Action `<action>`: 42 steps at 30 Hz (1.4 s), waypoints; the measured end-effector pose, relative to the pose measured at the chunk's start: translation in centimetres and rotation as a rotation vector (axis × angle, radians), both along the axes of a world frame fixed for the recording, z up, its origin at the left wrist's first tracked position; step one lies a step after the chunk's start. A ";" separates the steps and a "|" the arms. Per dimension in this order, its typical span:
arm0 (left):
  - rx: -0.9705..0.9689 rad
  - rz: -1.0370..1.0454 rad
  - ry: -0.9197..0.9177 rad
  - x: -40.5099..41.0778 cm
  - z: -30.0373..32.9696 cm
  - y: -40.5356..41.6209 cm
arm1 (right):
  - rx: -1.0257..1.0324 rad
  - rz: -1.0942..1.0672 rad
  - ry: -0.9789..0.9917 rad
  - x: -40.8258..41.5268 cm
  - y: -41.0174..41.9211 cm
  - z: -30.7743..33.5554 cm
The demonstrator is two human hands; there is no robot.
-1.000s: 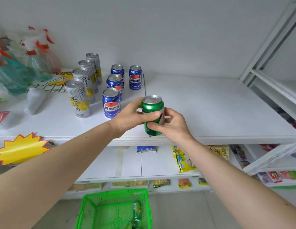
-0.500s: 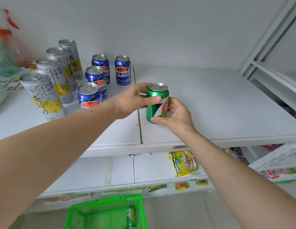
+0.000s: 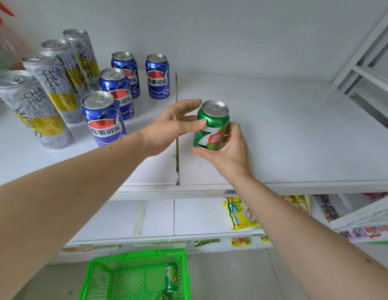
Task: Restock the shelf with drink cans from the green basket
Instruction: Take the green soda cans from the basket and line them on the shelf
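Setting a green can [image 3: 212,128] on the shelf [image 3: 297,135], just right of the divider.
Both the left hand [image 3: 170,128] and right hand [image 3: 228,151] grasp it; next, letting go and fetching the can lying in the green basket [image 3: 97,276].

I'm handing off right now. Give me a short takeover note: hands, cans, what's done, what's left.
Left hand: thumb and fingers on the green can near its top.
Right hand: gripping the same can low on its body.
The can is upright over the right panel of the top shelf, just right of the seam; whether it is set down is unclear.
Done: four blue cans and four tall silver cans stand on the left.
Left: release this can; then shelve the one can visible in the green basket.
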State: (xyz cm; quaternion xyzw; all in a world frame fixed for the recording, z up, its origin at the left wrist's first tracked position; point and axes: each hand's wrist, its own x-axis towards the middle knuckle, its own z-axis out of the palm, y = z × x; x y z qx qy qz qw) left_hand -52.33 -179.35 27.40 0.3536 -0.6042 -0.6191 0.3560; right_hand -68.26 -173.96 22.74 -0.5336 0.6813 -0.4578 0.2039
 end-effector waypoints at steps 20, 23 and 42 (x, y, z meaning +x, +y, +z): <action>-0.777 0.544 -0.291 5.6 -7.6 13.5 | -0.447 -0.143 0.253 2.6 8.2 -3.8; -0.968 0.498 -0.328 7.9 -12.2 16.3 | -0.539 -0.110 0.247 5.0 12.7 -8.7; -0.252 0.290 -0.751 14.3 -59.5 28.3 | 0.547 0.236 0.334 10.6 25.8 -56.9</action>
